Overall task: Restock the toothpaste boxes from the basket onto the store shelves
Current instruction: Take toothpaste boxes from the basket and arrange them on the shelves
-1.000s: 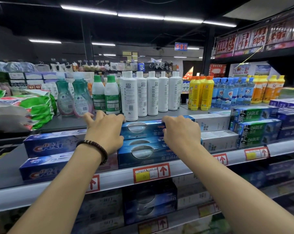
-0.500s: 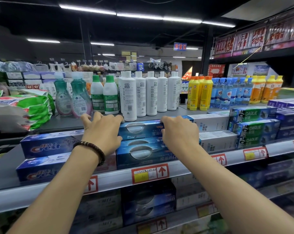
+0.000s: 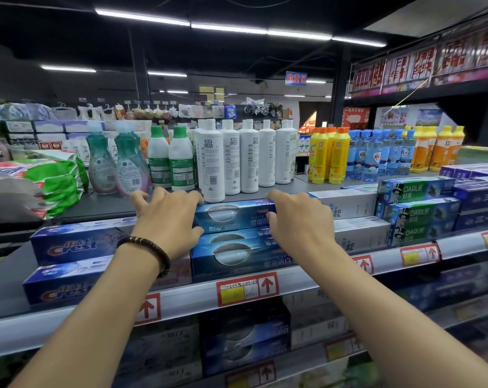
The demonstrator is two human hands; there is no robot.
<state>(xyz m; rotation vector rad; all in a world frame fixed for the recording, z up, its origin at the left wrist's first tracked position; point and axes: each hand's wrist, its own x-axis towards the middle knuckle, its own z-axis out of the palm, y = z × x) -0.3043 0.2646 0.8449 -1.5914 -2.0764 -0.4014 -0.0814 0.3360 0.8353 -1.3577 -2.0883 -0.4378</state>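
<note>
A blue toothpaste box [image 3: 234,215] lies on top of a stack of matching blue boxes [image 3: 231,256] on the upper shelf [image 3: 307,284]. My left hand [image 3: 167,219], with a bead bracelet on its wrist, grips the box's left end, fingers over the top and thumb at the front. At the box's right end my right hand [image 3: 298,222] holds it with fingers curled over the top edge. Both hands hide the ends of the box. The basket is out of view.
Crest boxes [image 3: 74,245] are stacked to the left, with white boxes [image 3: 354,219] and green Darlie boxes [image 3: 416,208] to the right. White bottles [image 3: 231,161] and other bottles stand just behind, on the top ledge. More boxes fill the lower shelf [image 3: 245,340].
Both hands stay on the top blue box in nearly the same place. Only the view has shifted slightly.
</note>
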